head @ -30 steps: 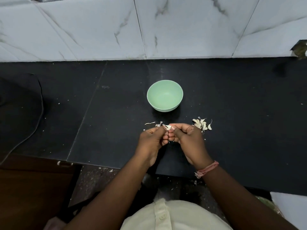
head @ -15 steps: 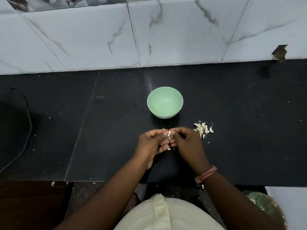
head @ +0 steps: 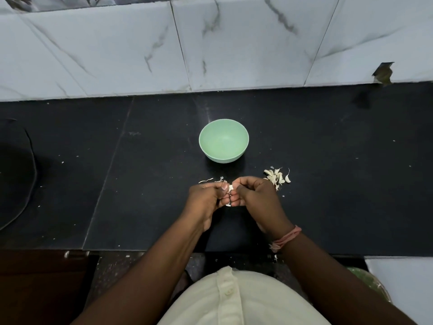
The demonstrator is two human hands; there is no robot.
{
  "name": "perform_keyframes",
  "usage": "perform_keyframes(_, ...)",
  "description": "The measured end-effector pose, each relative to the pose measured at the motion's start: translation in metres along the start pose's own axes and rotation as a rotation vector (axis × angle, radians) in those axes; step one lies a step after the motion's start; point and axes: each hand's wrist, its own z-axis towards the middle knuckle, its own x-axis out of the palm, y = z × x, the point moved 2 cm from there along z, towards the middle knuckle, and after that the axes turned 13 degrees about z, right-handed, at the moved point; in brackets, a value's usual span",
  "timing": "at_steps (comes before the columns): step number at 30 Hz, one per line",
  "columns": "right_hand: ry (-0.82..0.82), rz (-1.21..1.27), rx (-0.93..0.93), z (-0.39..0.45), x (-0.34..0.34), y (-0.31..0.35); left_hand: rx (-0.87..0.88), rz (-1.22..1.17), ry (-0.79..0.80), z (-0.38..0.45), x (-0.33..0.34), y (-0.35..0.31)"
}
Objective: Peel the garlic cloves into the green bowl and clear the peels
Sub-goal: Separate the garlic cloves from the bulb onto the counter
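Garlic clove [head: 230,188]: pinched between left hand [head: 208,200] and right hand [head: 256,198], just short of green bowl [head: 223,140]. Small, light, papery skin (likely slippery); grip by ends.

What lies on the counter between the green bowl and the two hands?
In the head view, the black counter between the green bowl and the hands is bare. A few peel scraps lie just beyond the left hand, off the direct line.
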Motion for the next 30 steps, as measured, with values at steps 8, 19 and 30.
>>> perform_keyframes(8, 0.072, 0.065, 0.042, 0.0012, -0.0040, -0.0044, -0.137, -0.070, 0.143, -0.0026, -0.0047, -0.0035)
perform_keyframes(19, 0.068, 0.094, -0.027, 0.0047, -0.0064, 0.0019, -0.107, -0.240, 0.173, -0.0010, -0.0052, -0.0057)
perform_keyframes(30, 0.042, -0.063, -0.140, 0.0054, -0.0076, -0.0036, -0.073, -0.275, 0.165, -0.0068, -0.0033, -0.0031)
